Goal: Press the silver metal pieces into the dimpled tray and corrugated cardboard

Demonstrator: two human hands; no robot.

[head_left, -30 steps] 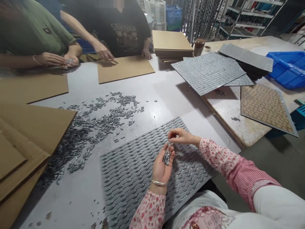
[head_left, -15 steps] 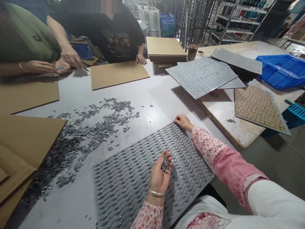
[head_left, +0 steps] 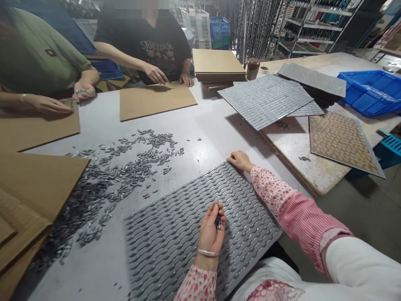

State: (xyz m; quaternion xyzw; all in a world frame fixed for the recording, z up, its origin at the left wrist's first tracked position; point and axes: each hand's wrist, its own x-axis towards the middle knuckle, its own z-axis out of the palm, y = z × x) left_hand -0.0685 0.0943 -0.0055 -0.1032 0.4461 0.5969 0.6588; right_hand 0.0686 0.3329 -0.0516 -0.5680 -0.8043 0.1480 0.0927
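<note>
Palm up, my left hand (head_left: 212, 228) is above the middle of a grey board (head_left: 175, 234) patterned with wavy rows of oval bumps. Its fingers curl round several small dark grey oval pieces (head_left: 218, 222), with the thumb bent over them. My right hand (head_left: 239, 160) is at the board's far corner, knuckles up and fingertips pressed together at the edge. What lies under those fingertips is hidden. Left of the board spreads a heap of loose grey oval pieces (head_left: 122, 169), densest near the cardboard.
Cardboard sheets (head_left: 40, 179) overhang the heap at left. Across the table, one person's hand (head_left: 156, 75) is over a brown board (head_left: 156, 100); another person's hands (head_left: 83, 90) hold small pieces. Patterned panels (head_left: 269, 100), a blue crate (head_left: 369, 94) and a brown mug (head_left: 252, 68) stand right.
My left thumb has closed inward over the pieces. My right hand stays at the corner, shifted slightly left. The people opposite have moved their hands over their boards.
</note>
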